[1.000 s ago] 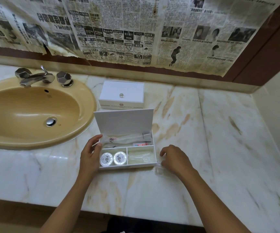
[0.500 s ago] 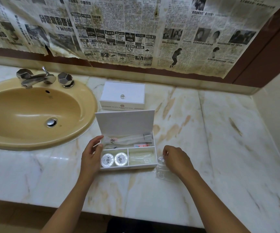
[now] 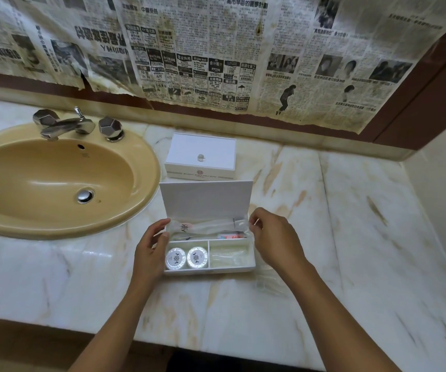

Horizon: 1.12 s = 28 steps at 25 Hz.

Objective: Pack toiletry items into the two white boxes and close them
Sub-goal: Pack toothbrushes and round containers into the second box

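Here a person stands at a marble counter with both bare hands at an open white box. The box sits near the front edge of the counter, just right of the tan sink. Its lid stands up at the back.

The left hand is at the left end of the box. Its fingers are curled around that side, and the thumb touches the left wall, so it holds the box. The right hand is at the right end, up by the back part. Its fingertips meet over the end of a clear plastic packet, and it looks like they pinch it, though the view there is a little blurry.

The clear packet lies along the long back part of the box. Under it shows a small red and white item; what it is cannot be told. In the front left part sit two round white soaps, side by side and touching. The front right part holds something pale and see-through.

A second white box sits closed right behind the open one, nearer the wall. It has a small clear knob on top. Some clear plastic wrap lies on the counter under the right wrist, just beside the open box.

Old newspaper covers the wall. A silver tap stands at the back of the sink.
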Available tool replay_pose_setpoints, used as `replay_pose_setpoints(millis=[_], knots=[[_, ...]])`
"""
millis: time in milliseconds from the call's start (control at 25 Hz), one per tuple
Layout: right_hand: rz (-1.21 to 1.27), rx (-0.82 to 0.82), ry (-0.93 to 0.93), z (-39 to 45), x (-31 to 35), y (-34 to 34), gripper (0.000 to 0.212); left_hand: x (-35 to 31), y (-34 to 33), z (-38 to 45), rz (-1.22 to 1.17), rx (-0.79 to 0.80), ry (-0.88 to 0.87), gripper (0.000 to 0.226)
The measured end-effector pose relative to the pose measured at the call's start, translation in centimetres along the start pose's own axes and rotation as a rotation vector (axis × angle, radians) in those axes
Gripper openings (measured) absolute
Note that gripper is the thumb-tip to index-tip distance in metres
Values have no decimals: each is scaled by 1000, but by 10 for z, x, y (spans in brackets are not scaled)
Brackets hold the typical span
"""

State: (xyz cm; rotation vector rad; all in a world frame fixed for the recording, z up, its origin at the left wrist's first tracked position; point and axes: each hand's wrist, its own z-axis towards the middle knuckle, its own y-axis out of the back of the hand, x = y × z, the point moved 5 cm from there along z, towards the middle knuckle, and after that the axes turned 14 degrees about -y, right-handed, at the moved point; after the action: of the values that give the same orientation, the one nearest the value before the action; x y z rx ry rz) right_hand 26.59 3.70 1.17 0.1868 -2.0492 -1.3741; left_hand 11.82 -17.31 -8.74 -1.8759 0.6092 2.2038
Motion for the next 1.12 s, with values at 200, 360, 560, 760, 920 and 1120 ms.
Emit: replay_pose_setpoints(millis=[200, 360, 560, 760, 920, 1120], knots=[[-58, 58, 133, -14, 30, -22, 14, 1, 1, 1, -9, 11, 4, 31], [-194, 135, 152, -21, 35, -53, 25, 0, 2, 0, -21, 19, -10, 36], [-298, 162, 103, -18, 28, -76, 28, 0, 2, 1, -22, 16, -8, 35], [-244, 147, 75, -16, 26, -74, 30, 0, 1, 1, -22, 18, -8, 32], [-171, 136, 76, -15, 26, -70, 21, 3, 1, 1, -22, 25, -8, 33], [-150, 234, 106, -19, 20, -78, 22, 1, 1, 0, -1, 22, -6, 32]])
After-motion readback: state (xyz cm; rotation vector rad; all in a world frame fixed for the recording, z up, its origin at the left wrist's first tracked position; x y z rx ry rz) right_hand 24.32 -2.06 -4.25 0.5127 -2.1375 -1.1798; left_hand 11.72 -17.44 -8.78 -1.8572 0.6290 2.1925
